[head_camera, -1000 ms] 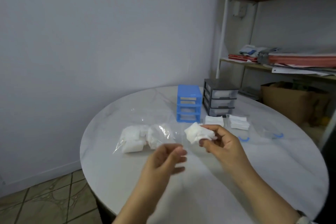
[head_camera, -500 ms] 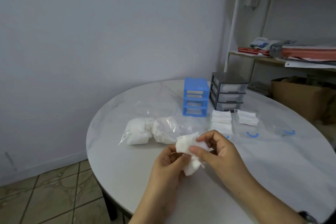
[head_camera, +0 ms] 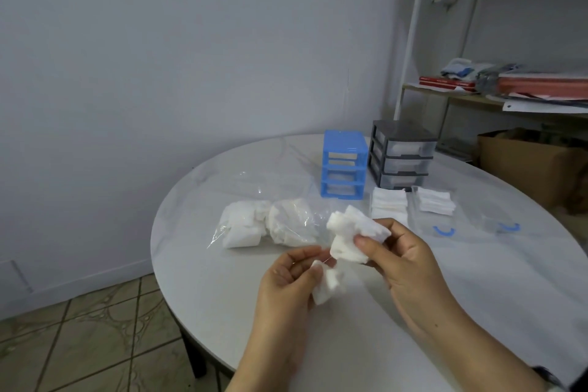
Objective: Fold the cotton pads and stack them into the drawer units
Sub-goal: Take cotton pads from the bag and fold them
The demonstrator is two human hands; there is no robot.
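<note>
1. Head view, the grip: my right hand point(head_camera: 410, 259) pinches a crumpled clump of cotton pads point(head_camera: 350, 237) between thumb and fingertips, held in the air above the near middle of the table point(head_camera: 477, 312). My left hand point(head_camera: 288, 280) pinches a smaller piece point(head_camera: 326, 285) just below and to the left of the clump; whether the two pieces still join, I cannot tell.
2. Same view, the relation: the clump runs from upper right down to lower left, between both hands, so I judge each hand is placed equally well for the next fold.
3. Pose: both palms face each other, wrists raised clear of the table.
4. Toward the far edge stand the blue drawer unit point(head_camera: 343, 165) and the grey drawer unit point(head_camera: 402, 157), well apart from my hands, with folded stacks point(head_camera: 389, 205) just before them.
</note>
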